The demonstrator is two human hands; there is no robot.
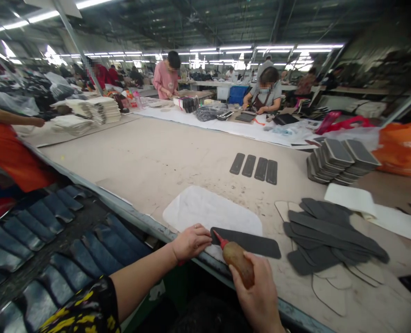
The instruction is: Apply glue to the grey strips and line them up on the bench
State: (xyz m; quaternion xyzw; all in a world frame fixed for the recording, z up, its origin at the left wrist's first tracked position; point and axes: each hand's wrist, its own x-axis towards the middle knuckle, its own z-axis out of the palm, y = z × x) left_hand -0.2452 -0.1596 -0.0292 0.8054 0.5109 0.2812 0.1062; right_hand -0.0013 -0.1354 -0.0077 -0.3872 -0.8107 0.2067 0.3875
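Note:
A dark grey rounded strip (pixel 250 243) lies flat near the table's front edge, partly over a white rounded sheet (pixel 208 208). At its left end are the fingertips of my left hand (pixel 193 241), curled together and holding that end; the thumb is hidden. My right hand (pixel 256 282) is wrapped round a brownish squeeze glue bottle (pixel 238 259) with a red pointed nozzle. The bottle is tilted, its tip over the strip's left part, close to my left fingers. Whether the tip touches the strip, I cannot tell.
Right of the strip lies a loose pile of dark grey pieces (pixel 323 231). Several small black strips (pixel 254 167) lie further back, beside stacked grey-topped pieces (pixel 340 159). Dark blue curved pieces (pixel 97 249) sit in rows below left. Co-workers (pixel 266 92) stand across the table.

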